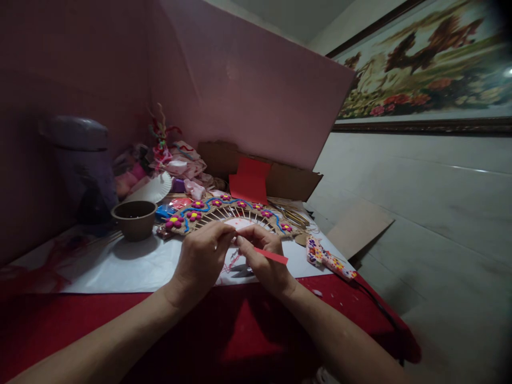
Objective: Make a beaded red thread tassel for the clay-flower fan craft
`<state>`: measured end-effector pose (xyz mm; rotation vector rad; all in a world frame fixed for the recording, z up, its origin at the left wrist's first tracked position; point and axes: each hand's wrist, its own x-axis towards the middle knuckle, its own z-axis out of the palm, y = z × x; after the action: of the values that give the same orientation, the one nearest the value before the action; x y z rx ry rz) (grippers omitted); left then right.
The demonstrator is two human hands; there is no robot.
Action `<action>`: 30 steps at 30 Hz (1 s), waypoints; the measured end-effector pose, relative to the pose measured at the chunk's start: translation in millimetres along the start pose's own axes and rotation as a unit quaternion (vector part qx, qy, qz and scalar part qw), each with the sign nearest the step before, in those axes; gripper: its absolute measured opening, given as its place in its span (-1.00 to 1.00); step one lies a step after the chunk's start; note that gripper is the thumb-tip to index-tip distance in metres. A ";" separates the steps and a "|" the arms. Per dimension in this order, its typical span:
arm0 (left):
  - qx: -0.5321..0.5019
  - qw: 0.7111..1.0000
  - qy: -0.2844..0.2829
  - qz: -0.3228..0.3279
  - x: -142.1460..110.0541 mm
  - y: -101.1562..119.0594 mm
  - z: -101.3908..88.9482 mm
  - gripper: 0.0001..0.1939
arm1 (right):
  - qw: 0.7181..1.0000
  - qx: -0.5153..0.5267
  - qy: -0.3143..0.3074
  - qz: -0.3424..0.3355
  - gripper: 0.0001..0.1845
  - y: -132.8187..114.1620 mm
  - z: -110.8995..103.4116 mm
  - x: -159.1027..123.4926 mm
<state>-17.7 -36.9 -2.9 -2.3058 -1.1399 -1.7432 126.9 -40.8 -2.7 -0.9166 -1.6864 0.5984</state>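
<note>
My left hand (205, 253) and my right hand (267, 256) meet at the fingertips above the white sheet, both pinched closed. A narrow red paper strip (272, 256) passes through my right hand and sticks out past its knuckles. Its other end appears as a small bit of red between the fingertips of both hands, mostly covered by the fingers. Just behind my hands lies a fan-shaped piece (208, 208) of burlap and thin sticks, decorated with magenta-and-yellow flowers and a wavy blue line. Scissors (242, 271) lie partly hidden under my right hand.
A brown pot (135, 220) stands left, before a lidded purple bin (82, 165). Red paper (248, 184) leans on cardboard (286, 181) at the back. Gold-handled scissors (295, 216) and a flower-patterned glue gun (328, 258) with a cord lie right, near the red-covered table's edge.
</note>
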 end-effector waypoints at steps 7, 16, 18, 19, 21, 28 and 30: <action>-0.084 0.991 -0.032 -0.099 3.6 3.1 -1.2 -0.93 | 1.000 0.004 -0.007 -0.006 -0.92 -1.5 -0.5 0.1; -0.141 0.981 -0.029 -0.130 3.8 2.3 -2.1 -0.92 | 0.997 -0.034 -0.023 -0.064 -0.90 0.6 -1.0 0.4; -0.134 0.984 -0.028 -0.115 4.0 2.6 -1.8 -0.90 | 0.997 -0.048 -0.011 -0.062 -0.91 1.5 -1.0 0.5; -0.138 0.983 -0.028 -0.120 4.5 3.1 -1.8 -0.91 | 0.997 -0.049 -0.006 -0.059 -0.91 1.7 -1.1 0.5; -0.164 0.974 -0.035 -0.152 6.1 4.5 -2.2 -0.92 | 0.997 -0.045 -0.001 -0.056 -0.90 1.5 -1.2 0.3; -0.281 0.910 -0.066 -0.296 11.7 6.6 -4.5 -0.87 | 0.998 -0.036 0.001 -0.057 -0.91 0.8 -1.7 0.3; -0.311 0.892 -0.066 -0.320 13.2 6.9 -4.9 -0.88 | 0.998 -0.033 -0.006 -0.061 -0.91 1.2 -2.1 0.3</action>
<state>-16.5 -37.1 12.7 -2.5897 -1.7289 -2.5220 129.2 -40.0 -2.8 -0.8524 -1.7679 0.4698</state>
